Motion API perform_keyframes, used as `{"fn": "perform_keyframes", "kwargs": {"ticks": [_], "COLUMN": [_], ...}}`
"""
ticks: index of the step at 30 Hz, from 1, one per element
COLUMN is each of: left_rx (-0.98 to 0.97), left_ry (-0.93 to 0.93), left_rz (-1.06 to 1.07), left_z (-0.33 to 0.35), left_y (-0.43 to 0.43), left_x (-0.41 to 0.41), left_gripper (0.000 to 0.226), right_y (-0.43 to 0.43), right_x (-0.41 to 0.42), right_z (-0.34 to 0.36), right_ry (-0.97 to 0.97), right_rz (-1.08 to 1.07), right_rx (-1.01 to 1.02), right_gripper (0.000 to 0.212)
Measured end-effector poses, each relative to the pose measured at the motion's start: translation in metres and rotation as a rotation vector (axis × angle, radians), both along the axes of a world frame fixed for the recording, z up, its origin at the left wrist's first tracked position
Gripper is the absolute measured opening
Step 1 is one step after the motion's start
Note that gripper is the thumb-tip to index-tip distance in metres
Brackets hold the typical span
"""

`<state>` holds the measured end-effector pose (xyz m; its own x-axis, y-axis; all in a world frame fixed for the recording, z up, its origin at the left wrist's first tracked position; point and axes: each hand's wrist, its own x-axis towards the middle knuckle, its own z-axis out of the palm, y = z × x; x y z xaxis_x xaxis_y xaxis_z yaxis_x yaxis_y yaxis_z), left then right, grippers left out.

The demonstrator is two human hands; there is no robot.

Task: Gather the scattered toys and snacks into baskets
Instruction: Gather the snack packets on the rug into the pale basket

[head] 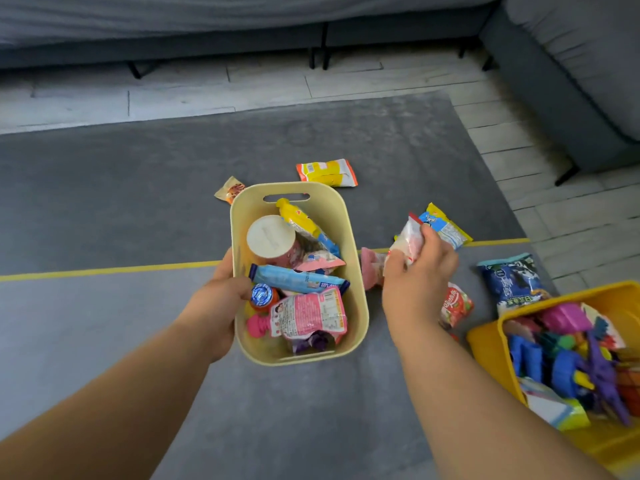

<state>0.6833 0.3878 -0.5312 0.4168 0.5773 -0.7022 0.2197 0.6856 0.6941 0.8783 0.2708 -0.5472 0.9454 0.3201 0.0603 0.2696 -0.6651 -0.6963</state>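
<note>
— Head view: which hand is carrying the snack?

— The right hand (pixel 419 275) is. Its grip is pinching a small crinkly white-and-red plastic snack packet (pixel 408 239) between thumb and fingertips, just right of the pale yellow oblong plastic basket (pixel 360 289), beside the middle of its right wall.

— And the other hand?

— The left hand (pixel 221 299) is clasping the basket's left rim, thumb hooking inside. It is steadying, I'd judge.

— What is the drop depending on?

— The basket's opening is lying to the left of the held packet, and the basket's long axis is running away from the person. The packet is standing roughly on end in the fingers. I'm reckoning a short sideways pass over the right rim is all it is needing; the basket is sitting fairly full.

— Anything you're struggling to see?

— A pink packet (pixel 370 268) just right of the basket is hiding partly behind the right hand. A small brown wrapper (pixel 229 190) is peeking from behind the basket's far left corner. Farther right, an orange-yellow plastic bin (pixel 485 348) of toys is getting cut off by the frame edge. The held packet's print is blurring out.
</note>
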Motion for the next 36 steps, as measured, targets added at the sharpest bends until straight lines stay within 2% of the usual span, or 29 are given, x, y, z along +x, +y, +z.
{"fn": "perform_keyframes", "kwargs": {"ticks": [3, 6, 9, 12, 16, 21, 25, 28, 31, 34, 36], "left_rx": [0.029, 0.039, 0.042, 0.017, -0.009, -0.064, 0.010, -0.016, -0.052, -0.035, -0.002], "left_ry": [0.052, 0.045, 0.036, 0.009, -0.029, -0.127, -0.060, 0.030, 0.031, 0.080, 0.120], "left_rz": [-0.013, 0.003, 0.043, 0.088, 0.122, 0.116, 0.124, 0.164, 0.170, 0.124, 0.041], "left_z": [0.002, 0.004, 0.005, 0.005, 0.005, 0.007, 0.006, 0.009, 0.008, 0.007, 0.006], "left_y": [-0.001, -0.002, -0.003, -0.004, -0.006, -0.003, 0.000, 0.000, -0.001, 0.000, 0.001], "left_x": [0.002, 0.003, 0.003, 0.003, 0.000, 0.004, 0.007, 0.009, 0.011, 0.013, 0.017], "left_gripper": [0.075, 0.077, 0.069, 0.059, 0.061, 0.045, 0.052, 0.040, 0.038, 0.044, 0.054], "right_y": [0.021, 0.035, 0.053, 0.084, 0.119, 0.119, 0.109, 0.117, 0.119, 0.110, 0.102], "right_x": [-0.028, -0.066, -0.092, -0.098, -0.095, -0.089, -0.090, -0.094, -0.089, -0.062, -0.030], "right_z": [0.029, 0.039, 0.034, 0.027, 0.009, -0.006, -0.019, -0.018, 0.001, 0.027, 0.035], "right_ry": [-0.141, -0.138, -0.112, -0.101, -0.103, -0.116, -0.153, -0.039, -0.065, -0.251, -0.257], "right_rz": [0.262, 0.489, 0.600, 0.633, 0.643, 0.768, 0.813, 0.793, 0.755, 0.644, 0.463], "right_rx": [0.088, -0.019, -0.095, -0.100, -0.272, -0.443, -0.557, -0.587, -0.489, -0.093, 0.096], "right_gripper": [0.050, 0.049, 0.047, 0.046, 0.048, 0.059, 0.070, 0.066, 0.056, 0.043, 0.035]}}
